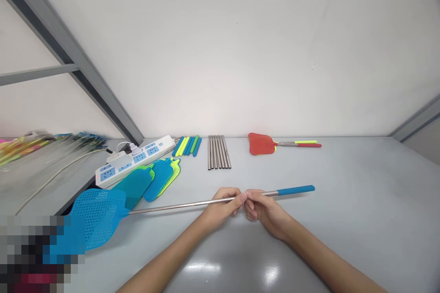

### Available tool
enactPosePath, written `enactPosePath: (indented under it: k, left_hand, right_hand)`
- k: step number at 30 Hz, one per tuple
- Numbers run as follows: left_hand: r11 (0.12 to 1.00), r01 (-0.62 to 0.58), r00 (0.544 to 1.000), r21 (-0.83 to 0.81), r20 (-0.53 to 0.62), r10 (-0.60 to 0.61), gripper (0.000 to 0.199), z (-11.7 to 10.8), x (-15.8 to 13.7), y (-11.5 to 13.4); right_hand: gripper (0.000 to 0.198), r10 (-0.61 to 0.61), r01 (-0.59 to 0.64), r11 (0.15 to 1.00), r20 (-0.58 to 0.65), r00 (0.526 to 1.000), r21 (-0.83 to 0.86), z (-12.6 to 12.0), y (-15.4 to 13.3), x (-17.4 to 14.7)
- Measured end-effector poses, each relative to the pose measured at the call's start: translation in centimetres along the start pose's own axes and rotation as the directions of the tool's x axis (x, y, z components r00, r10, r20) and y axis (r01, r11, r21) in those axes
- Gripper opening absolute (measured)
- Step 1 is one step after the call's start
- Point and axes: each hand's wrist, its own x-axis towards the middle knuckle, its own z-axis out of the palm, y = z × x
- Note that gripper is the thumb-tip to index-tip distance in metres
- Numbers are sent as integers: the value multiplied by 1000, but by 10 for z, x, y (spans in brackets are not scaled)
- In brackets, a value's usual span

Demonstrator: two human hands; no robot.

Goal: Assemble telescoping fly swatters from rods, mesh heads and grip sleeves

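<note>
A blue fly swatter (161, 208) with an extended telescopic metal rod lies across both my hands, just above the table. Its perforated blue head is at the left and its blue grip at the right. My left hand (225, 201) pinches the middle of the rod between thumb and fingers. Close beside it, fingertips nearly touching, my right hand (263, 206) is closed on the rod a little left of the blue grip. Loose swatter heads (160, 178) in blue and green-yellow lie behind the held head, partly overlapping.
A white power strip (161, 147) with plugs stands at the left. Along the back lie several coloured grips (187, 145), several metal rods (219, 152) and a red swatter (261, 143) over a yellow one. Bagged items (51, 146) sit far left, near a grey frame post (85, 68).
</note>
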Motion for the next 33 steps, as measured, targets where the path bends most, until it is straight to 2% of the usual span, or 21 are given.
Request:
enactPosePath:
  k: [5, 9, 14, 17, 24, 33]
  left_hand:
    - [999, -12, 996, -47, 85, 16, 35, 5, -1, 7]
    - [994, 29, 992, -105, 126, -16, 41, 5, -2, 12]
    - [980, 75, 979, -184, 203, -37, 37, 0, -2, 21]
    - [981, 91, 979, -174, 197, -56, 39, -2, -1, 29]
    - [995, 94, 971, -34, 223, -84, 42, -4, 6, 49]
    - [979, 185, 963, -82, 212, -165, 34, -10, 8, 49]
  right_hand:
    - [31, -30, 32, 999, 59, 998, -37, 4, 0, -1]
    - [33, -25, 29, 997, 49, 998, -71, 3, 0, 0]
    - [32, -16, 21, 992, 36, 999, -124, 0, -3, 1]
    - [31, -41, 44, 993, 25, 999, -112, 3, -9, 0]
    - [34, -85, 82, 985, -13, 996, -153, 4, -23, -4]
    - [35, -83, 75, 975, -30, 996, -207, 0, -28, -6]
